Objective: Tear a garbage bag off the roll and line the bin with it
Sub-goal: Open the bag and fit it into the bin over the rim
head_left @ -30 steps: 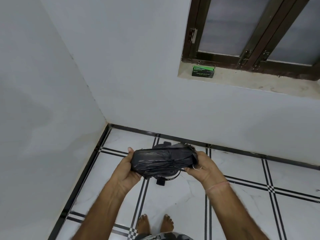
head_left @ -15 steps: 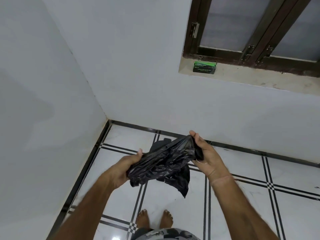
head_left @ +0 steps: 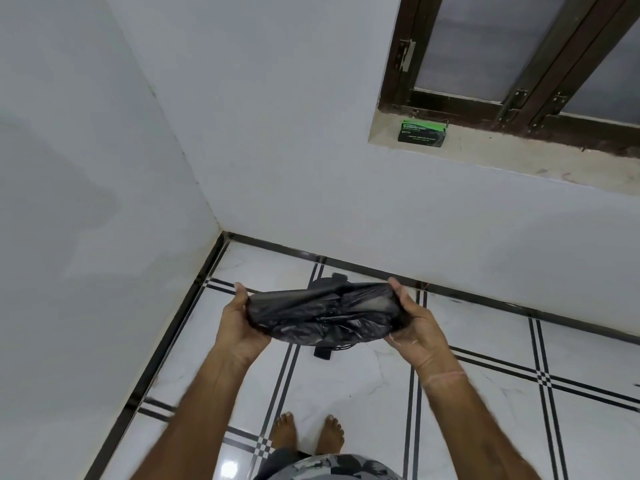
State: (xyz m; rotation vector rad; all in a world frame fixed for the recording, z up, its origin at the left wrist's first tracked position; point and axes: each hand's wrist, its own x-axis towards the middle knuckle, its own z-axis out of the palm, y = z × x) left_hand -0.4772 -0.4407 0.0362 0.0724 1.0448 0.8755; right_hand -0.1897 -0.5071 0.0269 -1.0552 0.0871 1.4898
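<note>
A crumpled black garbage bag (head_left: 322, 315) is stretched sideways between my two hands over the floor. My left hand (head_left: 239, 323) grips its left end and my right hand (head_left: 414, 323) grips its right end. Directly under the bag stands a black bin (head_left: 322, 353), almost wholly hidden; only a small black piece in front and another behind the bag show. A green and black box of garbage bags (head_left: 421, 132) lies on the window sill, up and to the right.
I stand in a room corner: one white wall close on the left, another ahead with a dark-framed window (head_left: 519, 57) above a sill (head_left: 519, 161). My bare feet (head_left: 306, 433) are on the white tiled floor (head_left: 485, 358).
Half a second ago my right hand was raised and the bag hung loose in a point. Now both hands are level and farther apart, with the bag pulled wide between them.
</note>
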